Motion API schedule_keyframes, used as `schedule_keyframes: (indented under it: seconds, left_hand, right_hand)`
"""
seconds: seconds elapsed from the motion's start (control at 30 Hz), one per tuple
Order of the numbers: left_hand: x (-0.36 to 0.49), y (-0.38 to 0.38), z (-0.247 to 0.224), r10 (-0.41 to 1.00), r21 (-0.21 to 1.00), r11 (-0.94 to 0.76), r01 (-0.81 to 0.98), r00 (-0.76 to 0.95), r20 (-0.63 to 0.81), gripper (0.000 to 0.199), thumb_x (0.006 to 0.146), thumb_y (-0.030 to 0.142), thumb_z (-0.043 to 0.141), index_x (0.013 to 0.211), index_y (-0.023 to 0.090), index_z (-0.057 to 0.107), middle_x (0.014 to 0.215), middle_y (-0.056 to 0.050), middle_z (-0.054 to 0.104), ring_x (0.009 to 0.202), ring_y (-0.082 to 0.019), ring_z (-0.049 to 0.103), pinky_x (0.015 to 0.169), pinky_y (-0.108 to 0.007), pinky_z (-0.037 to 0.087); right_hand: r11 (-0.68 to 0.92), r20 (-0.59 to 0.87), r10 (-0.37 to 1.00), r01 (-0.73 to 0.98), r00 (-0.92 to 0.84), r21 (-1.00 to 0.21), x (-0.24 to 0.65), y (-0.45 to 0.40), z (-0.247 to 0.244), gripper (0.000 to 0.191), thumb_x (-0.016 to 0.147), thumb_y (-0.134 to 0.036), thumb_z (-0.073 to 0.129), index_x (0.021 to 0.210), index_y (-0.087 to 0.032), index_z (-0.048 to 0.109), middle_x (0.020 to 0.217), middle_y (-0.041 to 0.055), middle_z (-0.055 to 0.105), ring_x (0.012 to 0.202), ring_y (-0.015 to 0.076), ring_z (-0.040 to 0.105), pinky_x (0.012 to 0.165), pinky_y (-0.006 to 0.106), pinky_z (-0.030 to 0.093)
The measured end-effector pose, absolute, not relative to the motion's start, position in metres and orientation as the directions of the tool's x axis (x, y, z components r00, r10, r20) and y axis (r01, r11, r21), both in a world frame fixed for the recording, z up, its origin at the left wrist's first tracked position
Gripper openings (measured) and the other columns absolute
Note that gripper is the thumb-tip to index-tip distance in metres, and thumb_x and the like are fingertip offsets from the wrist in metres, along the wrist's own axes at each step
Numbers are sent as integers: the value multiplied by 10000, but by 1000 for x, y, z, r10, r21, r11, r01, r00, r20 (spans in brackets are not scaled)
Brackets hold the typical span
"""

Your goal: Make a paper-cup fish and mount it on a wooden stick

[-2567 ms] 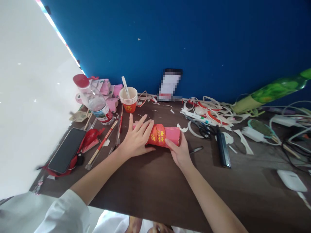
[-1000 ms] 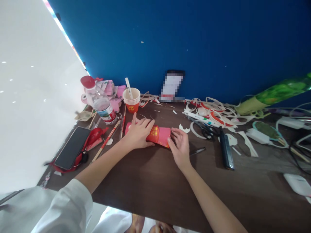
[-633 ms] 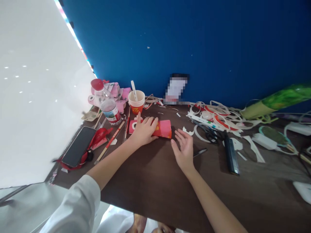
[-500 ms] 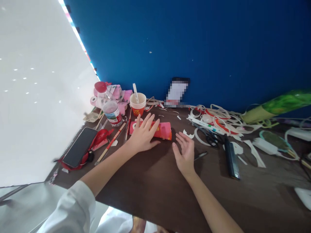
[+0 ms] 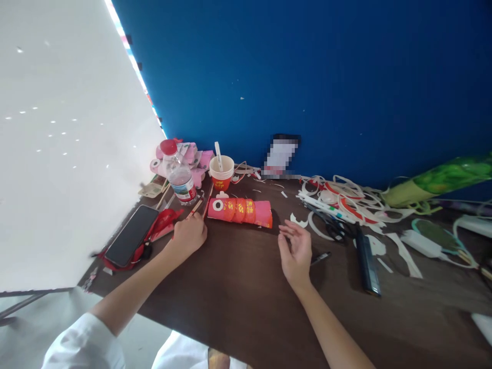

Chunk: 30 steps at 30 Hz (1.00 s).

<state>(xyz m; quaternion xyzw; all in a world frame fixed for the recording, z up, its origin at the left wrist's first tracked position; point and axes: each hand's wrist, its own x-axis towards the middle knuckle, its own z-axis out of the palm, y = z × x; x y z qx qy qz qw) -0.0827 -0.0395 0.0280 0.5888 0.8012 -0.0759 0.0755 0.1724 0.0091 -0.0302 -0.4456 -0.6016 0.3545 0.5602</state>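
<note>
My left hand [image 5: 189,236] is closed at the left of the table, around a thin red-and-tan wooden stick [image 5: 195,208]; the stick's lower part is hidden by the hand and forearm. Just right of it lies a red and pink paper fish [image 5: 240,211] with a round white eye, scale-like layers and gold lettering. My right hand [image 5: 296,251] rests beyond the fish's tail, palm inward, fingers loosely curled and apart, holding nothing. A black pen [image 5: 321,258] lies beside that hand.
Behind the fish stand stacked paper cups [image 5: 222,177] and a red-capped bottle [image 5: 181,179]. A phone [image 5: 131,236] lies at left. On the right are scissors [image 5: 335,228], a dark case [image 5: 367,261] and tangled paper strips [image 5: 353,197]. A blue partition [image 5: 238,66] closes the back.
My left hand has moved off the paper fish, left and toward me, and closed around the wooden stick. The fish now shows whole. My right hand has barely moved.
</note>
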Motion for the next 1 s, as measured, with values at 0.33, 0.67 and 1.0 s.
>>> schedule_keyframes:
  seconds: [0.33,0.67,1.0]
  left_hand:
    - [-81,-88,39,911,-86,409,908,-412,-17,292,951,231,215,969,103,476,648,-121,660,623,-254,691,494,-272,427]
    - [-56,-141,10,898,-49,127,991,-93,431,200,908,117,343,778,167,487,513,-44,616,410,-181,609,396,-249,400]
    - [-43,-131,17,907,15,-335,942,317,277,197,897,76,355,786,194,469,524,14,578,447,-172,596,429,-261,404]
  right_hand:
    - [431,454,890,247,42,-868,173,4,-17,87,840,-296,566,887,-228,593,924,69,603,903,226,577,817,423,480]
    - [-102,-41,916,-133,-400,-986,160,-8,-2,314,804,-477,614,994,-229,638,948,68,700,594,140,574,548,307,464]
    - [-259,-190,958,-362,-216,-895,163,-1,15,323,742,-500,670,764,-177,677,714,52,692,431,82,477,358,210,280]
